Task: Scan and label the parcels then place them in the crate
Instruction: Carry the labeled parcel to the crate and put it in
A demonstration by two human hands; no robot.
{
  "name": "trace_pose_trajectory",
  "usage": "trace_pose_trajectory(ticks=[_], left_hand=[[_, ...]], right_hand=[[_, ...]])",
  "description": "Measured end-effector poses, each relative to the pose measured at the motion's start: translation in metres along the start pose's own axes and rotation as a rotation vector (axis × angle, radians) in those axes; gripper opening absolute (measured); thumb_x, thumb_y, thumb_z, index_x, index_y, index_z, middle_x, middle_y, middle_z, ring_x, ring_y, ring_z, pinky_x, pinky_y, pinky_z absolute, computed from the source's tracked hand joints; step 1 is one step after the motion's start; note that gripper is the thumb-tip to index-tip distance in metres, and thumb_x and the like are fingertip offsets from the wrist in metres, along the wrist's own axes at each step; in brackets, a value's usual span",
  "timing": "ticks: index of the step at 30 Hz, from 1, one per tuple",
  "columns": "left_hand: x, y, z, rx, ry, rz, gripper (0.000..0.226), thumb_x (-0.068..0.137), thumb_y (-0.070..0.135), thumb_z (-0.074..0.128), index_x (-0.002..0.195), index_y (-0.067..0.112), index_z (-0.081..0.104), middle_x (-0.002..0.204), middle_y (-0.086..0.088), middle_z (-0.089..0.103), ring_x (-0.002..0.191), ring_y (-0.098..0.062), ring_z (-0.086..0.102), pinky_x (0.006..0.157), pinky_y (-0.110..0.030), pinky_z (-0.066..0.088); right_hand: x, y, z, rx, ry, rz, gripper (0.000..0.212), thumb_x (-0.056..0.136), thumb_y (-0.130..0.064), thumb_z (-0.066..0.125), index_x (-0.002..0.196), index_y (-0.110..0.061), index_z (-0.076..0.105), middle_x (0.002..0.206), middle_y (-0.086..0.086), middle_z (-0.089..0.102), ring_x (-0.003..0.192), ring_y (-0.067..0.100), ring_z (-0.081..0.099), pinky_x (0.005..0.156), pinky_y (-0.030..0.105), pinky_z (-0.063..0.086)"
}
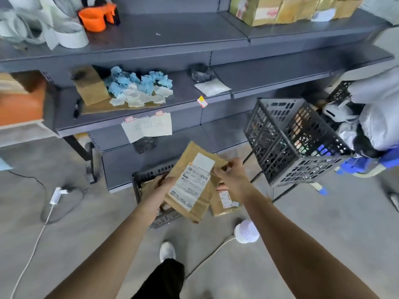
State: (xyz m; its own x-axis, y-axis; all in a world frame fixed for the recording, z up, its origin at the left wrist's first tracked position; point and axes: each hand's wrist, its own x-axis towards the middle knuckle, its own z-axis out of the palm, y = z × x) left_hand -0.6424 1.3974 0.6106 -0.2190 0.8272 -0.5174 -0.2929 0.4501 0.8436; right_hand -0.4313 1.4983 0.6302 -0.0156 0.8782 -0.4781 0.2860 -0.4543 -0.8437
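Labelling step, and you're partway through it. Your left hand (164, 186) grips the parcel (187, 157) at its near-left side with the fingers curled under, holding it tilted and face-up in the air between both hands. Your right hand (230, 176) is narrow, thumb and forefinger pinched together at the right edge of the white sticker (203, 162). That sticker lies on the parcel's face just beyond the printed shipping label (190, 186) (can't tell if the pinch is on the sticker's own corner or a scrap of backing, too blurred). The sticker looks mostly flat on the cardboard. There's no scanner in either hand, so on that alone I judge scanning is out of the way. Directly beneath your hands sits a floor crate (151, 174). A second parcel (225, 200) lies just under your right wrist, at or in that crate's right side, can't tell which. A tilted crate (280, 147) on a stand is well off beyond your right hand. Next move as I read it: let go of the pinch, press the sticker flat with your right fingers, then lower the parcel. Which crate is the target isn't clear, though the one under your hands is the closer drop. Your left hand's one-sided hold on a tilted box could slip once the right lets go.
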Motion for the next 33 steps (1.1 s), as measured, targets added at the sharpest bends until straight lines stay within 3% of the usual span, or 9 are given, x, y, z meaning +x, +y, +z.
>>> trace_pose_trajectory(ticks=[3,7,11,16,22,25,27,30,33], left_hand=[[0.045,-0.004,0.005,-0.108,0.089,-0.072,0.023,0.090,0.022,0.063,0.110,0.010,0.066,0.107,-0.013,0.072,0.098,-0.032,0.067,0.081,-0.039,0.047],[0.114,-0.014,0.007,-0.136,0.250,-0.056,0.024,0.087,0.006,0.064,0.111,0.006,0.061,0.109,-0.017,0.069,0.092,-0.028,0.067,0.079,-0.036,0.052],[0.179,-0.045,0.007,0.098,0.246,-0.052,0.044,0.081,0.002,0.070,0.114,0.018,0.046,0.080,-0.002,0.061,0.065,-0.009,0.058,0.044,-0.015,0.043],[0.278,-0.122,-0.009,0.233,0.218,0.023,0.051,0.081,-0.004,0.068,0.115,0.026,0.047,0.100,0.002,0.068,0.090,-0.012,0.067,0.060,-0.017,0.054],[0.393,-0.247,-0.030,0.226,0.312,0.056,0.047,0.081,0.002,0.069,0.103,0.035,0.045,0.097,0.010,0.065,0.075,0.000,0.067,0.049,-0.010,0.048],[0.434,-0.296,-0.040,0.338,0.203,0.079,0.073,0.069,0.019,0.081,0.126,0.036,0.039,0.114,0.016,0.059,0.105,0.000,0.059,0.085,-0.023,0.053],[0.456,-0.320,-0.045,0.441,0.118,0.081,0.100,0.059,0.028,0.086,0.140,0.033,0.028,0.130,0.011,0.053,0.124,-0.011,0.050,0.106,-0.041,0.042],[0.485,-0.345,-0.050,0.678,0.005,0.056,0.131,0.058,0.039,0.087,0.151,0.035,-0.006,0.155,0.001,0.030,0.138,-0.022,0.038,0.116,-0.046,0.029],[0.509,-0.365,-0.057,0.853,-0.014,0.061,0.135,0.070,0.039,0.082,0.148,0.025,-0.028,0.162,-0.004,0.009,0.143,-0.026,0.030,0.118,-0.043,0.026]], right_hand=[[0.047,0.003,0.021,-0.027,0.020,0.054,0.046,0.088,-0.005,0.069,0.121,-0.014,0.038,0.100,0.002,0.057,0.070,0.018,0.070,0.059,0.044,0.062],[0.112,0.021,0.052,0.001,0.010,0.141,0.057,0.092,0.000,0.063,0.137,-0.020,0.035,0.105,-0.004,0.051,0.078,0.024,0.070,0.053,0.035,0.061],[0.182,0.062,0.079,-0.138,-0.016,0.200,0.060,0.088,-0.008,0.066,0.142,-0.021,0.042,0.129,0.004,0.053,0.106,0.027,0.064,0.073,0.040,0.063],[0.287,0.142,0.104,-0.624,-0.136,-0.018,0.041,0.078,-0.047,0.064,0.107,-0.019,0.060,0.086,-0.010,0.065,0.083,0.015,0.063,0.073,0.030,0.050],[0.388,0.261,0.160,-0.713,-0.123,-0.150,0.079,0.084,-0.053,0.069,0.140,-0.010,0.036,0.131,0.010,0.049,0.113,0.025,0.054,0.087,0.034,0.047],[0.423,0.301,0.177,-0.714,-0.134,-0.211,0.085,0.086,-0.052,0.068,0.150,-0.015,0.026,0.144,0.007,0.045,0.127,0.028,0.052,0.100,0.045,0.049],[0.444,0.320,0.182,-0.738,-0.129,-0.234,0.086,0.086,-0.052,0.068,0.152,-0.020,0.023,0.146,0.007,0.043,0.129,0.029,0.050,0.100,0.050,0.049],[0.468,0.344,0.187,-0.801,-0.104,-0.261,0.094,0.085,-0.056,0.066,0.155,-0.021,0.016,0.151,0.010,0.036,0.132,0.032,0.047,0.102,0.050,0.047],[0.486,0.362,0.193,-0.861,-0.136,-0.283,0.104,0.083,-0.063,0.064,0.158,-0.023,0.003,0.156,0.010,0.026,0.136,0.032,0.044,0.105,0.049,0.045]])
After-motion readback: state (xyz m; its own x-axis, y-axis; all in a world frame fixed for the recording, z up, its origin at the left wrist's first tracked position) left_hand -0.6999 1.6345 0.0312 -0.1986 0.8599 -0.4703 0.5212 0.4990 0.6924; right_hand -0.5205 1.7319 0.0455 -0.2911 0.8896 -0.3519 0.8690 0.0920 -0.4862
